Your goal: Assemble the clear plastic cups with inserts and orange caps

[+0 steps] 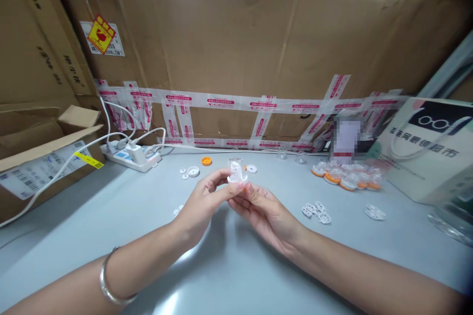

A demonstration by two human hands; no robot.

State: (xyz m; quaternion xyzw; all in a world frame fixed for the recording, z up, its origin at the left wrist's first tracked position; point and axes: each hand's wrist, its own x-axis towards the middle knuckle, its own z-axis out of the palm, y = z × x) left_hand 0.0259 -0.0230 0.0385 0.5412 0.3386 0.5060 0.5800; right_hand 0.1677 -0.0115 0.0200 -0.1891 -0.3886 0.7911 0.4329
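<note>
Between both hands, above the table, is a small clear plastic dome [236, 170] with a white base and a white piece inside. My left hand [212, 192] closes on its left side, thumb along the base. My right hand [260, 202] grips the base from below and the right, its thumb at the rim; the fingers partly hide the base. Just beyond the hands lie a white ring-shaped part [192, 172], an orange ring [206, 161] and a white disc [251, 169]. Small white round pieces [184, 173] sit by the white ring.
Several domes with orange bases [347, 177] cluster at the right. Flat white openwork pieces [318, 211] lie nearer, with more [375, 212] beyond. Clear domes [300, 158] stand at the back. A power strip [135, 157], an open carton [48, 157] and a paper bag [424, 152] flank a large cardboard box [221, 34].
</note>
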